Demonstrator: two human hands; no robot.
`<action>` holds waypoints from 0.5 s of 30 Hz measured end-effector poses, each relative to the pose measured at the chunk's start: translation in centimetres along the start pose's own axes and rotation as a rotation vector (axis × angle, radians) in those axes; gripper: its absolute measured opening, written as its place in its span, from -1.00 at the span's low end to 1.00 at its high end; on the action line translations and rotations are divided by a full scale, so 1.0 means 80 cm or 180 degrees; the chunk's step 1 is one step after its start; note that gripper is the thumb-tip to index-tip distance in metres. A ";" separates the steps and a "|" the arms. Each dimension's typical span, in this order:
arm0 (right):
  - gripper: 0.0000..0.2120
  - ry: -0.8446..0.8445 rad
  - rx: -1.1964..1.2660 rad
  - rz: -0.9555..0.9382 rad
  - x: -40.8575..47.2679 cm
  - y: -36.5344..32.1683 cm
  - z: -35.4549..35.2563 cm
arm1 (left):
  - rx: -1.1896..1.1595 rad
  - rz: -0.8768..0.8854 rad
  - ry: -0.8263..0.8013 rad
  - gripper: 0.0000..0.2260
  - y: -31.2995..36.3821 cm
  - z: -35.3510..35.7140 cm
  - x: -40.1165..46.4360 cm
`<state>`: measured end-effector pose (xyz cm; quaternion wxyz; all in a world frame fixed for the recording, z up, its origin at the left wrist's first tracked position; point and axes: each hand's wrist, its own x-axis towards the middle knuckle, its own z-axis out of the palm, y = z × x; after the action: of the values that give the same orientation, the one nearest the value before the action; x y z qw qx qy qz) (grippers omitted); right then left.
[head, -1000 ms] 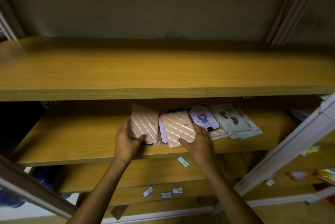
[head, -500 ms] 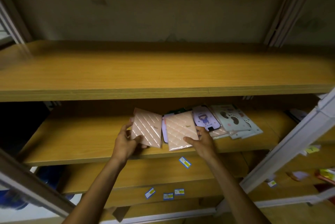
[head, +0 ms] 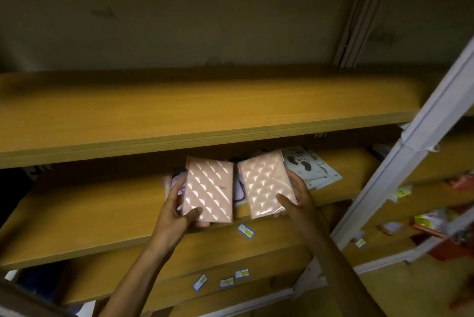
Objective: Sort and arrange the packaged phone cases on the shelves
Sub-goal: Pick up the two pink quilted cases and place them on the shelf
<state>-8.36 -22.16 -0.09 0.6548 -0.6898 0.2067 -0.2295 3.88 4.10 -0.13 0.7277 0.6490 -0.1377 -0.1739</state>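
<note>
**Two pink quilted cases held over the middle shelf**

Left hand (head: 177,210): grips the left pink case (head: 209,189) at its near left corner, thumb curled over the front face, fingers along the left edge and underneath.

Right hand (head: 295,195): grips the right pink case (head: 265,184) at its near right corner, thumb on the front face, fingers wrapped behind the right edge.

Both cases are in clear wrapping and have a diagonal quilted pattern. They sit side by side, long edges close but apart, tilted up toward the camera above the near edge of the middle shelf (head: 89,214).

Behind and between the held cases, further packaged cases lie on the same shelf, mostly hidden. To the right, a white footprint-pattern case (head: 307,165) lies flat.

The upper shelf (head: 179,111) spans the view above. Small blue price labels (head: 245,231) are stuck to the lower shelves. A white upright post (head: 415,137) stands at right.
</note>
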 end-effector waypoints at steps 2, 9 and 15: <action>-0.45 0.0142 -0.0247 -0.0203 -0.017 -0.014 -0.031 | 0.0066 0.0056 -0.0198 -0.33 -0.003 0.026 0.000; -0.46 0.0923 -0.0089 -0.0255 -0.086 -0.026 -0.168 | -0.0018 0.0019 -0.1019 -0.34 -0.010 0.151 -0.009; -0.45 0.1543 0.0181 -0.0083 -0.151 -0.016 -0.292 | -0.0200 -0.0248 -0.1510 -0.33 -0.021 0.281 -0.037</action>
<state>-31.86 -33.92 1.48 0.6022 -0.5985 0.3422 -0.4025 -8.47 -14.92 0.94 0.6876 0.5719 -0.2742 -0.3535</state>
